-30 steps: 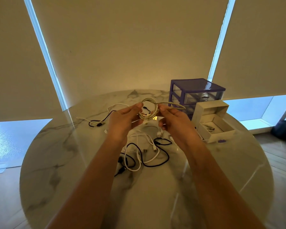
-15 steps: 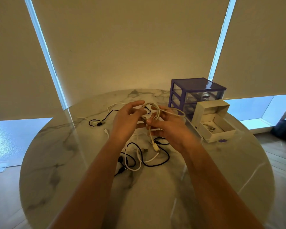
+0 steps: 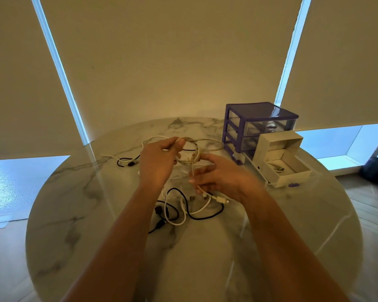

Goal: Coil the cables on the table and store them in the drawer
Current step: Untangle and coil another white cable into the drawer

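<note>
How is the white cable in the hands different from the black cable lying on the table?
The white cable is pale, while the black cable is dark. The white cable is up off the table, gripped by the left hand and pinched by the right hand; the black cable lies untouched. The white cable is wound in loops; the black cable sprawls loose. Both are thin and bendy.

My right hand (image 3: 222, 177) hides where the white cable (image 3: 195, 153) passes through my fingers. The surface (image 3: 74, 214) is cut off at six o'clock. At two o'clock, what lies inside the purple drawer unit (image 3: 260, 125) and the white box (image 3: 286, 166) is too small to tell.
</note>
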### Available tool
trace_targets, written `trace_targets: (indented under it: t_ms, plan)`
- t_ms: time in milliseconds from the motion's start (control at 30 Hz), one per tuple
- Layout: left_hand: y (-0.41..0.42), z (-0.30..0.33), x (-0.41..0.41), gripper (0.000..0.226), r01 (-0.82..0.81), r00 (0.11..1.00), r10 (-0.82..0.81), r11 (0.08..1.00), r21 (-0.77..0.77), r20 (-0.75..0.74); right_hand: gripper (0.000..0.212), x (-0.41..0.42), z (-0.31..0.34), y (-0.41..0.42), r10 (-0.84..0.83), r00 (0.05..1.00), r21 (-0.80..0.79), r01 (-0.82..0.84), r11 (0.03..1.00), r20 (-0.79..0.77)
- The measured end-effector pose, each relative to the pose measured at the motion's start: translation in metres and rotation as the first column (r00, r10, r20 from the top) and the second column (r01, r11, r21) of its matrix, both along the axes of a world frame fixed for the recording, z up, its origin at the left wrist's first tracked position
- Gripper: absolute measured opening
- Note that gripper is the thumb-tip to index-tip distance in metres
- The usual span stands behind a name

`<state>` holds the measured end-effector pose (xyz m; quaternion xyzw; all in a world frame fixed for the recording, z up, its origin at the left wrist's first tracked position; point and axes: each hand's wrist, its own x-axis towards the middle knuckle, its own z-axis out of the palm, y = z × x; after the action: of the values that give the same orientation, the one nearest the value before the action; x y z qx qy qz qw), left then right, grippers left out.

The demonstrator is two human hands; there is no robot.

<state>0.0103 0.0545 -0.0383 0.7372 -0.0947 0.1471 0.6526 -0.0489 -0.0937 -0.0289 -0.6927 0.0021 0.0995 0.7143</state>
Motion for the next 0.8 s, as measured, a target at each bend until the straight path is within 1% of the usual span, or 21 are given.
trace_targets:
  t_ms: [67,133,200,233,300,367,400,500,600,700,767,800]
  plan:
    - [0.004,0.001,0.002,0.022,-0.044,0.999,0.044,0.997,-0.067,-0.008,0.056,-0.001,-0.001,0.001,0.023,1.0,-0.118,-0.025,0.993,-0.018]
    - [0.008,0.003,0.004,0.02,-0.07,0.998,0.07,0.988,-0.137,-0.012,0.057,0.001,-0.002,-0.001,0.001,0.999,-0.23,-0.009,0.973,-0.033]
    - [0.013,0.004,0.007,0.014,-0.095,0.995,0.093,0.976,-0.198,-0.02,0.047,0.004,-0.003,-0.004,-0.03,0.999,-0.354,0.019,0.935,-0.026]
    - [0.016,0.005,0.01,0.012,-0.107,0.994,0.103,0.968,-0.226,-0.031,0.041,0.004,-0.003,-0.006,-0.056,0.998,-0.389,0.044,0.92,-0.018]
    - [0.022,0.006,0.014,0.017,-0.133,0.991,0.121,0.95,-0.281,-0.059,0.029,0.004,-0.004,-0.009,-0.132,0.991,-0.421,0.122,0.899,0.004]
    - [0.028,0.007,0.018,0.027,-0.165,0.986,0.141,0.927,-0.338,-0.094,0.018,0.005,-0.006,-0.012,-0.195,0.981,-0.47,0.182,0.864,0.022]
    - [0.031,0.008,0.019,0.03,-0.178,0.983,0.146,0.912,-0.371,-0.114,0.015,0.006,-0.007,-0.013,-0.216,0.976,-0.498,0.2,0.844,0.026]
    - [0.036,0.011,0.019,0.029,-0.197,0.978,0.142,0.862,-0.467,-0.151,0.023,0.011,-0.012,-0.017,-0.263,0.963,-0.572,0.244,0.783,0.051]
    - [0.042,0.014,0.019,0.03,-0.214,0.976,0.159,0.829,-0.516,-0.15,0.028,0.014,-0.013,-0.018,-0.285,0.955,-0.619,0.274,0.736,0.083]
    - [0.043,0.014,0.019,0.027,-0.217,0.976,0.163,0.811,-0.543,-0.146,0.028,0.013,-0.012,-0.017,-0.291,0.949,-0.654,0.296,0.696,0.12]
    - [0.041,0.013,0.019,0.023,-0.193,0.98,0.131,0.815,-0.546,-0.151,0.024,0.01,-0.012,-0.015,-0.249,0.961,-0.677,0.265,0.687,0.123]
    - [0.039,0.013,0.018,0.019,-0.166,0.984,0.099,0.826,-0.539,-0.151,0.021,0.009,-0.011,-0.015,-0.219,0.968,-0.675,0.242,0.697,0.122]
